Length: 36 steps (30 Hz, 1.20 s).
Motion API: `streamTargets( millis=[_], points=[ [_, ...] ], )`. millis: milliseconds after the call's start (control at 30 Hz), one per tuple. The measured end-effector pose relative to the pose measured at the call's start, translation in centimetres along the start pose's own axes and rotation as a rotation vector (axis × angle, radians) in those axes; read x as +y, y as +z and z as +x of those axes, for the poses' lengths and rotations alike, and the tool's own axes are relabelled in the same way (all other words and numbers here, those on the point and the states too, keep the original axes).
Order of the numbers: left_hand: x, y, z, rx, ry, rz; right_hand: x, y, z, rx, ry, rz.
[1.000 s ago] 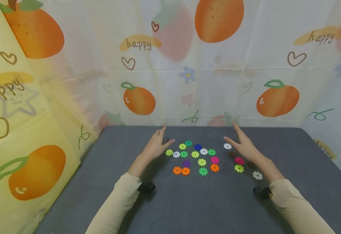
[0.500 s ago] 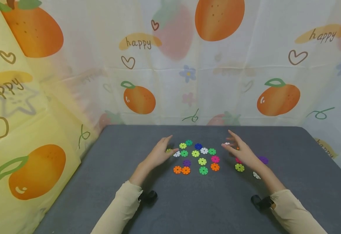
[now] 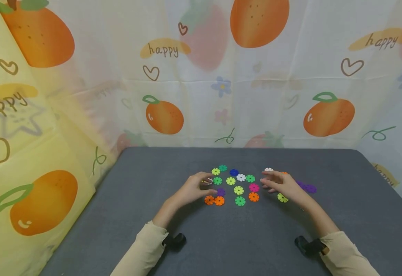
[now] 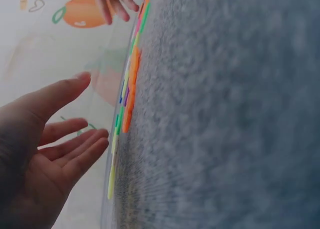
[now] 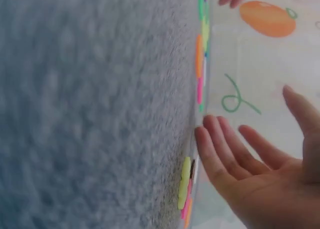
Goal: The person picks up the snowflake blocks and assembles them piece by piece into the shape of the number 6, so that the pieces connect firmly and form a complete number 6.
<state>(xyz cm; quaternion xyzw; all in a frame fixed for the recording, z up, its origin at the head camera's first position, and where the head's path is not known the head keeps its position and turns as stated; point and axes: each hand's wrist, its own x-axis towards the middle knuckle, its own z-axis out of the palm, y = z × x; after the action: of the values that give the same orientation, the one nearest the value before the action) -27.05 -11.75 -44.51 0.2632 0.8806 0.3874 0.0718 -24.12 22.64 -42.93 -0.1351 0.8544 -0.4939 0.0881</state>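
The person wears pale beige long sleeves. The left sleeve (image 3: 140,249) and the right sleeve (image 3: 349,255) are of plain cloth with soft wrinkles, and each one ends in a loose, slightly uneven edge. At this edge, the left wrist device (image 3: 177,242) is black with a rounded end, and the right wrist device (image 3: 306,246) is equally black. The left hand (image 3: 192,189) and the right hand (image 3: 285,186) are bare.

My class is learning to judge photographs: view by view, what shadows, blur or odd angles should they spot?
Head view: discs fairly crisp, soft shadows on the table beside the left forearm and right forearm; left wrist view: nearby table blurred, discs edge-on, left hand dim; right wrist view: nearby table blurred, its edge nearly upright, right hand clearer.
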Motion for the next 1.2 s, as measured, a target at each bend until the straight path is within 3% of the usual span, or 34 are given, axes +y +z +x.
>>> streamTargets(
  millis=[167, 433, 567, 800, 1200],
  points=[
    [0.1, 0.3, -0.3, -0.022, 0.062, 0.0, 0.3, 0.2, -0.3, -0.023, 0.001, -0.005],
    [-0.3, 0.7, -0.3, -0.083, 0.1, 0.037, 1.0, 1.1, -0.4, -0.013, -0.034, -0.011],
    [-0.2, 0.8, -0.2, -0.098, 0.132, 0.1, 1.2, 1.6, -0.4, 0.005, -0.048, -0.041],
    [0.3, 0.8, 0.3, -0.127, 0.137, 0.231, 0.9, 2.3, -0.5, 0.049, -0.088, -0.099],
    [0.5, 1.0, 0.5, -0.135, 0.093, 0.249, 1.2, 3.1, 0.0, 0.05, -0.095, -0.182]
  ],
)
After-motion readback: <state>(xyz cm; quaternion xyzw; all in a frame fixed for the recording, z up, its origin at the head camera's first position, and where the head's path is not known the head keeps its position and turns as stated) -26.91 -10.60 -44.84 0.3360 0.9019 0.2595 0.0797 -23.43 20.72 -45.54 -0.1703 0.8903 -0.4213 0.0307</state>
